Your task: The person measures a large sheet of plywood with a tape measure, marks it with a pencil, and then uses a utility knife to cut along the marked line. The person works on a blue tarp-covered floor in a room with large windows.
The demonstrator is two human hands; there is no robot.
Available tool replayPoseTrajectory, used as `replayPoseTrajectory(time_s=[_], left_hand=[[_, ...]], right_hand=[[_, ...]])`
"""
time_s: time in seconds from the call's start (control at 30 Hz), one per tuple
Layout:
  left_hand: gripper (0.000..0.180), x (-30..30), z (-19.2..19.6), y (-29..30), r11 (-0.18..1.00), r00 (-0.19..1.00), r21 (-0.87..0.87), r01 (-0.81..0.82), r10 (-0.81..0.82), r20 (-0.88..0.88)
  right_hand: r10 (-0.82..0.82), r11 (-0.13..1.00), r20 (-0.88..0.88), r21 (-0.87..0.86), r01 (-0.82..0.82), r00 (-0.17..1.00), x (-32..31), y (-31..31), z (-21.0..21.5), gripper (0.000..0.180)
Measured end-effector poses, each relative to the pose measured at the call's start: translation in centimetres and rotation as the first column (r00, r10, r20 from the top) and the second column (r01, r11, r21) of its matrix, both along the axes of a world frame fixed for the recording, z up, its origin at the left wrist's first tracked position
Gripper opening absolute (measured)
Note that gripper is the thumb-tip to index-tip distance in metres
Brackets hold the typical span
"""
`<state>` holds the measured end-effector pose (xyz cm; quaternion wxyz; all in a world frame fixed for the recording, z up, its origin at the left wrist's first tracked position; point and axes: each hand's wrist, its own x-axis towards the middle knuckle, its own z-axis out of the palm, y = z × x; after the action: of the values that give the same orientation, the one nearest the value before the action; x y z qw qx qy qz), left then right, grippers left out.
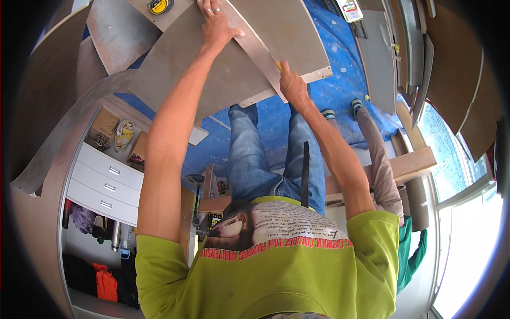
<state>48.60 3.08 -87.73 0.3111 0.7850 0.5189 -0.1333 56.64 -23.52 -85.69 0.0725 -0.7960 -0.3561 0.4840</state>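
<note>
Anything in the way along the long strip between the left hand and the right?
Nothing visible. The left hand's thumb reaches onto the strip, whose face runs unobstructed down to the right hand, which grips a small yellow tool by its edge. The tape measure lies off to the left.

Head-worn fisheye view, downward at close range

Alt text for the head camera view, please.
A person's left hand rests on a long, narrow strip lying across a large brown board, while their right hand grips a small yellow tool at the strip's edge, above blue sheeting.
</note>
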Motion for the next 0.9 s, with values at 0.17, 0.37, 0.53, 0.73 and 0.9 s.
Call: replayPoseTrajectory(time_s=[0.17,0.37,0.53,0.73,0.9], left_hand=[[0.140,0.1,-0.1,-0.2,1.000,1.000,0.003,0.013,-0.013,-0.013],[0.142,0.2,-0.2,-0.1,0.999,0.999,-0.032,-0.005,0.004,-0.049],[0.143,-0.1,-0.7,-0.5,0.997,0.997,0.065,0.051,-0.047,-0.060],[0.142,0.3,-0.3,-0.3,1.000,0.999,-0.015,0.013,-0.013,-0.050],[0.141,0.0,-1.1,-0.4,0.999,0.999,0.015,0.039,-0.038,-0.038]], right_hand=[[-0.052,0.997,-0.062,-0.068,0.048,0.997,-0.2,-2.5,0.0,0.035],[-0.045,0.993,-0.060,-0.116,0.037,0.997,-0.6,-5.9,0.0,0.036],[-0.043,0.995,-0.054,-0.092,0.038,0.998,-1.0,-8.0,-0.1,0.034],[-0.034,0.992,-0.058,-0.123,0.027,0.998,-0.9,-9.9,0.1,0.031],[-0.032,0.998,-0.015,-0.055,0.031,0.999,-1.3,-10.8,-0.2,0.028]])
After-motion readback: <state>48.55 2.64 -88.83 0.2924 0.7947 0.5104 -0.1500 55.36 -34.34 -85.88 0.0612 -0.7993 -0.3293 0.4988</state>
